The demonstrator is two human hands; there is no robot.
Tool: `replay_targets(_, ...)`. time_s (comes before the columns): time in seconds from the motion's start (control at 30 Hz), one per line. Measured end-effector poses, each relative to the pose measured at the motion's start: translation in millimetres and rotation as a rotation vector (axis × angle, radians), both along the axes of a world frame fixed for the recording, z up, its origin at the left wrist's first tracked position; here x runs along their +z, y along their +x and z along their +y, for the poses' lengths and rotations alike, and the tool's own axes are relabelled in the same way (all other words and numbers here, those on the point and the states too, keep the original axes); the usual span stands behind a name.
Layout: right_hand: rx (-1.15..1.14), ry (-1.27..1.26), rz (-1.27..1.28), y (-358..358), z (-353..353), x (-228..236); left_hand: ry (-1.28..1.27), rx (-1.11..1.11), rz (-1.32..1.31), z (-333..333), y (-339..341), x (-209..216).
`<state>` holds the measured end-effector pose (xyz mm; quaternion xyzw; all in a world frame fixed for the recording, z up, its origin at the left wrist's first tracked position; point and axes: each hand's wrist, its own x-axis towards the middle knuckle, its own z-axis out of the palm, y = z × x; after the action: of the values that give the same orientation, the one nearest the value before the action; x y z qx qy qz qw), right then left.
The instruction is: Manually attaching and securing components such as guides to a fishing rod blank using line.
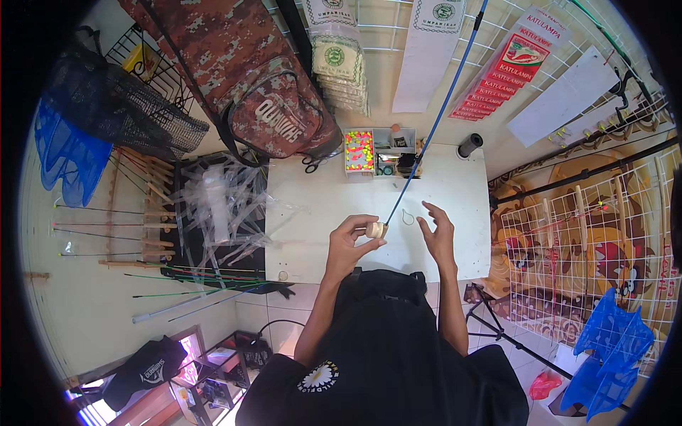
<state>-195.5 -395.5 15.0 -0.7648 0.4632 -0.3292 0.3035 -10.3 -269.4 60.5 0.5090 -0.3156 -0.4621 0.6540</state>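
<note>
My left hand [349, 247] is closed around the pale, wood-coloured butt of a thin blue fishing rod [433, 131]. From my fingers the rod slants up and to the right, past the wall grid, and out over the top edge. My right hand [440, 238] hovers over the right part of the white table [320, 192], thumb and fingers apart, holding nothing. Between the hands, nearer the right one, a small thin loop [408, 217] lies on the table; its material is too fine to tell.
At the table's back stand a divided organiser box [359, 172] with colourful small pieces, black scissors [310, 165] and a black cylinder [469, 145]. A camouflage bag [270, 106] leans at the back left. Clear plastic sleeves [217, 206] lie left. A black tripod [497, 330] stands right.
</note>
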Motion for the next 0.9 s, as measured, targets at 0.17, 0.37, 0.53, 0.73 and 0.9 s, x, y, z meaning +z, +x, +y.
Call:
replay_targets(0.17,0.259,0.312,-0.33,11.8,30.5,68.0,-0.032,-0.037,-0.106,-4.0,-5.1,-2.6)
replay_targets(0.37,0.275,0.171,-0.277,23.6,44.8,89.8,-0.041,-0.091,-0.129,-4.9,-10.2,8.3)
replay_targets(0.53,0.246,0.14,-0.268,17.9,43.4,79.7,-0.006,-0.108,-0.044,-1.5,-11.2,10.5)
replay_targets(0.73,0.203,0.462,-0.569,15.8,42.9,66.6,0.02,-0.101,-0.304,-1.1,-8.3,18.2)
replay_targets(0.9,0.303,0.751,-0.556,16.0,42.5,63.5,-0.062,-0.112,-0.142,-0.3,-9.4,17.5)
